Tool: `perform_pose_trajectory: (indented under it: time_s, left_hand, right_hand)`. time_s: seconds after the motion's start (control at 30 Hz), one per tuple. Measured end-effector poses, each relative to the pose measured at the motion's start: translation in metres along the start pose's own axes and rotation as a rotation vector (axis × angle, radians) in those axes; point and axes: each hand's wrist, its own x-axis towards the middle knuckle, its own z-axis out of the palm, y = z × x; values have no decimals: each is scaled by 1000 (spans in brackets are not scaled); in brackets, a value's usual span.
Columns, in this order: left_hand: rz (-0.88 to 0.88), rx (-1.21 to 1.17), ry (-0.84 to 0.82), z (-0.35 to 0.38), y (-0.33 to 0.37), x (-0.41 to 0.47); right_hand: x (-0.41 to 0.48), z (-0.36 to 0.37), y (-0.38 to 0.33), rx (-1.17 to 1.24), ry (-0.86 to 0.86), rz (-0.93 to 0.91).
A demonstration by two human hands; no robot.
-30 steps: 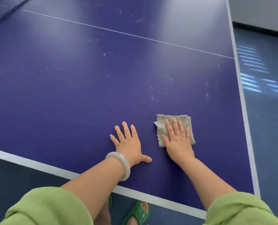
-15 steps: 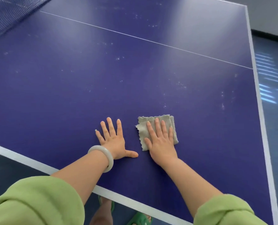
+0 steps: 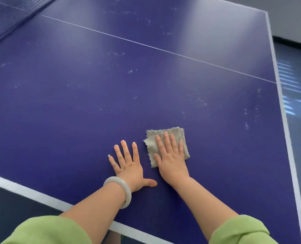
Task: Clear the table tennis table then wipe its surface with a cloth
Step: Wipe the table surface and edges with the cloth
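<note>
Beige cloth (image 3: 165, 147) under flat right hand (image 3: 171, 158); left hand (image 3: 129, 167) splayed on table (image 3: 75, 103).

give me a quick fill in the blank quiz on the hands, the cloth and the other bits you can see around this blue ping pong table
1. The pale round bangle is worn on the ____ wrist.
2. The right hand lies flat on the folded grey cloth, which sits to the ____ of the left hand.
3. The dark mesh net shows in the top ____ corner of the view.
4. Both sleeves are light ____.

Missing words: left; right; left; green
</note>
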Motion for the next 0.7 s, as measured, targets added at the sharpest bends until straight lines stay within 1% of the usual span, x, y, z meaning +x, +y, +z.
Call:
perform_pose_trajectory:
  time_s: [0.03,0.07,0.1,0.13,0.17,0.23,0.27,0.3,0.33,0.37,0.4,0.43,0.53,0.57,0.6,0.63,0.67,0.7]
  left_hand:
    - [0,4,4,-1,0,-1]
    - [0,9,8,-1,0,-1]
    - [-1,16,13,-1,0,-1]
    - [-2,22,17,-1,1,-1]
    - [0,26,20,0,0,-1]
    - [7,31,20,0,0,1]
    - [9,32,18,0,-1,1]
    - [9,31,15,1,-1,3]
    - [9,30,14,1,-1,3]
    - [10,26,14,1,0,4]
    - [11,21,16,2,0,4]
    - [13,14,20,3,0,5]
    - [13,-3,32,3,0,6]
    - [11,-4,38,4,0,6]
    - [10,-5,43,4,0,6]
    - [12,-6,48,4,-1,5]
    - [19,-8,52,5,-2,5]
    - [29,-12,57,5,-2,6]
  right_hand:
    - [1,0,-2,-22,-17,-116]
    - [4,-4,5,-29,-23,-183]
    - [7,-8,20,-35,-14,-193]
    - [9,-10,40,-49,-8,-140]
    - [9,-14,62,-58,10,-17]
    - [2,-23,100,-16,35,388]
    - [-5,-27,109,55,77,604]
    - [-9,-29,108,127,114,779]
    - [-9,-30,98,181,124,885]
    - [-6,-29,81,197,126,917]
    - [-1,-26,62,175,119,879]
    - [7,-20,41,132,113,770]
    - [32,-7,-21,63,64,249]
    - [40,-7,-31,57,28,88]
    - [47,-9,-32,47,-3,-30]
    - [55,-12,-25,28,-15,-84]
    - [62,-15,-11,17,-11,-50]
    - [67,-20,6,30,4,71]
